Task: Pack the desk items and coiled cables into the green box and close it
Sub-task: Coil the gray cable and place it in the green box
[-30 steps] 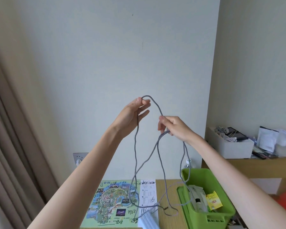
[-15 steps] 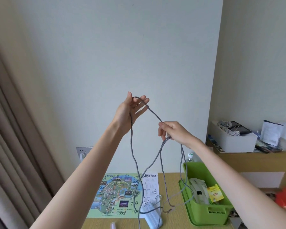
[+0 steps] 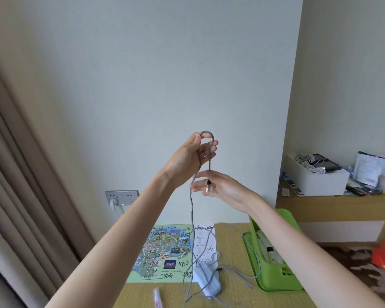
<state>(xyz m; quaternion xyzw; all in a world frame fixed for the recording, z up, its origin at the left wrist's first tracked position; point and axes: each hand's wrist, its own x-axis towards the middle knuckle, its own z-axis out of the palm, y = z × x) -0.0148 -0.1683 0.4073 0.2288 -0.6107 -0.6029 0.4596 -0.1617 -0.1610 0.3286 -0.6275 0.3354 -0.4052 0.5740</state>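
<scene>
One grey cable [image 3: 210,156] is held above the bench [image 3: 265,300] by two hands. The left hand [image 3: 187,156] grips the top loop, draped over its forefinger. The right hand [image 3: 225,185] pinches the plug end between its thumb and nearly straight fingers. The slack trails across one map [image 3: 160,252] and one face mask [image 3: 209,283], beside one open green box [image 3: 276,278].

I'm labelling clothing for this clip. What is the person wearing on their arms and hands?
Nothing visible. The left arm and right arm are bare to the frame's edge, no sleeves showing. The left hand and right hand show no gloves, rings, watch or bracelet.
</scene>
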